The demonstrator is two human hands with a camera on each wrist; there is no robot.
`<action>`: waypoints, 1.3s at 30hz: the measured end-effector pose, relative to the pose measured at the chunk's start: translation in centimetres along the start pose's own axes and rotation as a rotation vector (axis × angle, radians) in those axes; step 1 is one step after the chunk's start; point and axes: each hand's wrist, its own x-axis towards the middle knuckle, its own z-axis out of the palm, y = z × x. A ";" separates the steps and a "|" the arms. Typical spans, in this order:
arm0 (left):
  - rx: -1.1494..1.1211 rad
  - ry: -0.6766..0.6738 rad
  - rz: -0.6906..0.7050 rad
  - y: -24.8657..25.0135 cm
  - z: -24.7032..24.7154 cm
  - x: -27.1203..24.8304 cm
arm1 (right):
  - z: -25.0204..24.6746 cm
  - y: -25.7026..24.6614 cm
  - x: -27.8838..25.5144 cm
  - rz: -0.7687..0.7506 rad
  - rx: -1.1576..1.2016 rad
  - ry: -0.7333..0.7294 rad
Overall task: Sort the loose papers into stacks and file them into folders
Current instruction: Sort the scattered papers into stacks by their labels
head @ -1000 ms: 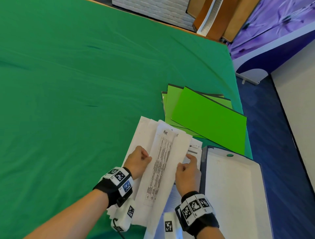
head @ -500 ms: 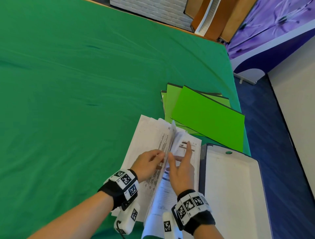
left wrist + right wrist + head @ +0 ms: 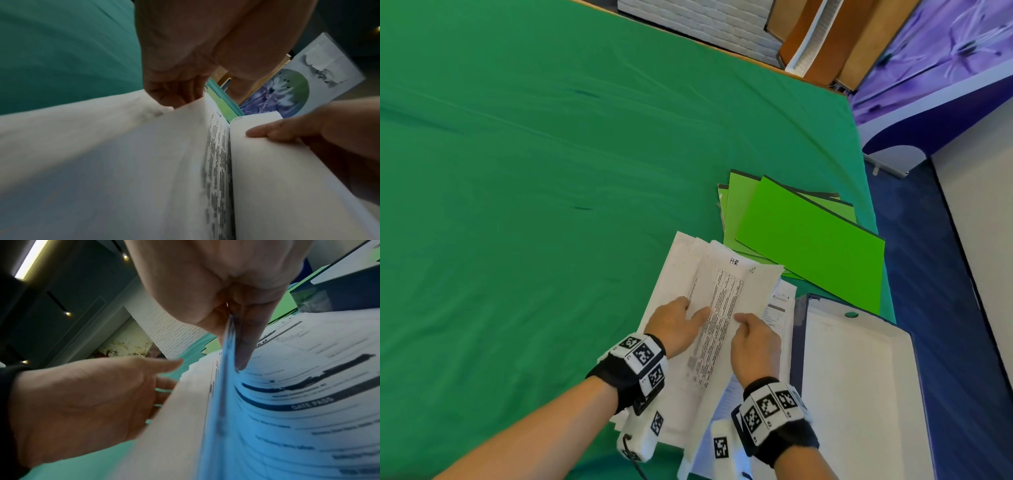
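Note:
A fanned pile of white printed papers (image 3: 681, 267) lies on the green cloth near the front edge. My left hand (image 3: 697, 306) holds the turned-over sheets at the pile's left, fingers curled under a sheet's edge (image 3: 185, 107) and thumb on top. My right hand (image 3: 743, 320) pinches the edge of a lifted sheet (image 3: 228, 340) between thumb and finger. Between the hands shows a sheet marked "HR" (image 3: 726, 291) with a printed table. Under the lifted sheet lies a "GATE PASS" form (image 3: 308, 402). Several bright green folders (image 3: 808, 246) lie overlapped just beyond the pile.
An open dark-blue box file (image 3: 859, 394) with a white inside lies right of the pile, at the table's right edge. The green cloth (image 3: 534, 205) stretches far to the left and back. Wooden boards (image 3: 832, 41) lean beyond the far edge.
Half a second ago a sheet stood upright between my hands and my right fingers lay flat on the pile. That sheet has gone over to the left, and my right hand now pinches a sheet.

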 end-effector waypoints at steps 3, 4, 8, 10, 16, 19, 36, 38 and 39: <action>-0.165 -0.196 0.137 1.2 0.1 -1.4 | -0.1 -1.1 -0.2 0.026 0.064 -0.028; -0.192 -0.277 0.134 1.6 0.3 -1.7 | -0.1 -1.2 -0.2 0.025 0.067 -0.029; -0.012 -0.163 0.107 1.2 0.4 -1.1 | -0.2 -0.9 -0.1 0.004 -0.032 -0.006; 0.153 0.112 0.036 0.5 -0.4 -0.2 | -0.5 -0.8 -0.2 0.014 -0.051 0.005; 0.126 0.071 -0.156 -1.0 -1.3 2.1 | -0.4 -0.6 -0.5 -0.081 -0.098 -0.056; -0.004 0.041 0.011 -0.7 -0.9 1.4 | 0.1 -0.2 0.1 -0.065 -0.156 -0.072; -0.697 -0.280 0.014 1.5 0.1 -0.1 | -1.2 -1.4 0.4 0.117 0.130 -0.081; -0.712 -0.292 0.016 1.1 0.3 0.0 | -1.2 -1.5 0.4 0.101 0.136 -0.092; -0.720 -0.298 0.015 0.9 0.5 0.1 | -1.0 -1.5 0.4 0.091 0.133 -0.099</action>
